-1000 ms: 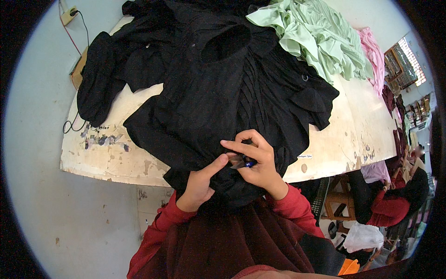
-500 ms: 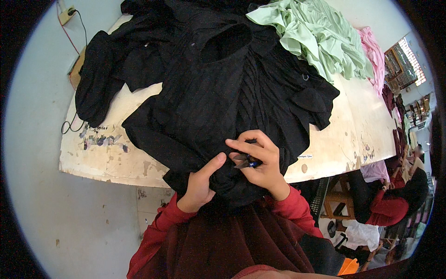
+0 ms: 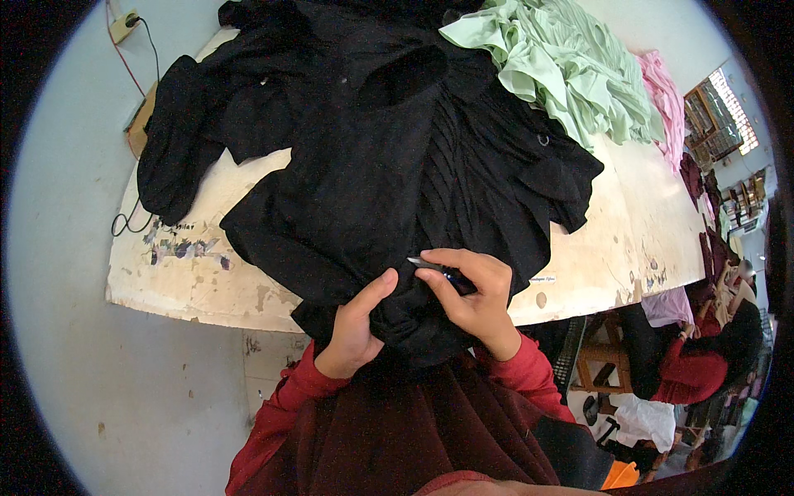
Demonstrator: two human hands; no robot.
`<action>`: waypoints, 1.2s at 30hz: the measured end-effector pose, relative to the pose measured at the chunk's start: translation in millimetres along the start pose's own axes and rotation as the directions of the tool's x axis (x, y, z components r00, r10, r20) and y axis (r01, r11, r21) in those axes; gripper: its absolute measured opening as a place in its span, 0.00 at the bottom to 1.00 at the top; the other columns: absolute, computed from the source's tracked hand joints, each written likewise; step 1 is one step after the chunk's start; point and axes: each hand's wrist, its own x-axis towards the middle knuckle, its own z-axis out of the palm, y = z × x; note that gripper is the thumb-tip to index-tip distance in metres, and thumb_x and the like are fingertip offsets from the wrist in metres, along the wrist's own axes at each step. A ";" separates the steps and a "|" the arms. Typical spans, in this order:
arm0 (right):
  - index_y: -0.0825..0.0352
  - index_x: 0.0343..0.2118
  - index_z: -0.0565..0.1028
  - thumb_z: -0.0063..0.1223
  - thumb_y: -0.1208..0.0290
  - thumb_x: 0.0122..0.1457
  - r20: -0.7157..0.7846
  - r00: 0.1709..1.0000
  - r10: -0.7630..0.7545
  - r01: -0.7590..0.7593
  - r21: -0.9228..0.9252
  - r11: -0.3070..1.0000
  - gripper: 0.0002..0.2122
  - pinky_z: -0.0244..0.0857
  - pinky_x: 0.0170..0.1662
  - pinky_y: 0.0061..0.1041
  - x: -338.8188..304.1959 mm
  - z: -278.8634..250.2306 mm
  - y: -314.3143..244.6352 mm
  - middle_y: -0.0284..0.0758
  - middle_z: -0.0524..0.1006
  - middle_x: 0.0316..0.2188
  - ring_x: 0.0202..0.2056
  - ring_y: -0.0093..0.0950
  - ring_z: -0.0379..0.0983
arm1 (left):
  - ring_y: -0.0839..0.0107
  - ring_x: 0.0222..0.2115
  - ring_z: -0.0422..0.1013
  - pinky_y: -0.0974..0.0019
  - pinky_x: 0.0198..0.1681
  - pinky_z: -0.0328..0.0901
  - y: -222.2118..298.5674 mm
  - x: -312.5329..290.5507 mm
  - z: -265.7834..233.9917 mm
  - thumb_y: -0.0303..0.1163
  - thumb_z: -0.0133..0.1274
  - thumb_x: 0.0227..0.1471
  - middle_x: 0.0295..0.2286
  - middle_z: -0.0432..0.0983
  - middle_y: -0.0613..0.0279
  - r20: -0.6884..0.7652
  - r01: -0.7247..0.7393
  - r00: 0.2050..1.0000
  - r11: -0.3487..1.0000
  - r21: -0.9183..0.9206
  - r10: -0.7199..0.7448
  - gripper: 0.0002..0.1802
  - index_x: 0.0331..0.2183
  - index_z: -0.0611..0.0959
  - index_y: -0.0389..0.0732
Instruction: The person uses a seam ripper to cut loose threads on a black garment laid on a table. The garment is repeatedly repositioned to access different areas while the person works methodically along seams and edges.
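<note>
A black garment (image 3: 356,182) with gathered folds spreads over the table and hangs past its near edge toward me. My left hand (image 3: 354,335) grips a fold of it at that edge, thumb on top and the other fingers hidden in the cloth. Just to the right, my right hand (image 3: 481,299) is closed around small thread snips (image 3: 423,264) with a blue part. Their pale tip points left, toward my left thumb, close over the black cloth. Whether the blades touch a thread is too small to tell.
The pale, worn table (image 3: 186,285) bears a heap of light green cloth (image 3: 571,70) and pink cloth (image 3: 662,95) at the far right. A wall socket (image 3: 122,28) with a cable is at far left. A wooden stool (image 3: 602,368) and a seated person (image 3: 695,368) are at right.
My right hand has turned and shifted slightly right and down. The snips' blades, dark and apart before, now point left as one pale tip. My left hand stays on the fold.
</note>
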 end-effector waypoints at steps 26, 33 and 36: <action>0.71 0.34 0.78 0.64 0.76 0.46 0.072 0.993 0.095 -0.103 0.122 0.987 0.12 0.68 0.35 0.21 11.3 -0.9 -6.1 0.40 0.80 0.30 0.31 0.28 0.78 | 0.63 0.52 0.65 0.59 0.57 0.60 -2.5 1.0 3.6 0.47 0.33 0.63 0.51 0.66 0.53 0.151 -0.067 0.987 0.994 0.080 0.055 0.28 0.54 0.65 0.35; 0.66 0.34 0.79 0.64 0.71 0.46 0.003 1.000 0.025 -0.026 0.144 0.989 0.11 0.66 0.26 0.22 12.7 5.2 -0.7 0.38 0.79 0.24 0.23 0.29 0.77 | 0.63 0.52 0.65 0.58 0.56 0.60 -3.6 4.7 1.8 0.50 0.31 0.63 0.51 0.66 0.54 0.236 0.011 0.972 0.999 -0.052 0.001 0.30 0.54 0.65 0.36; 0.66 0.34 0.79 0.64 0.71 0.46 -0.020 1.000 -0.005 0.008 0.142 0.990 0.11 0.66 0.25 0.22 12.2 7.7 1.9 0.37 0.79 0.24 0.23 0.29 0.77 | 0.63 0.52 0.64 0.58 0.56 0.60 -3.6 4.7 -1.0 0.50 0.30 0.63 0.51 0.66 0.54 0.246 0.046 0.969 0.995 -0.092 -0.022 0.30 0.54 0.65 0.36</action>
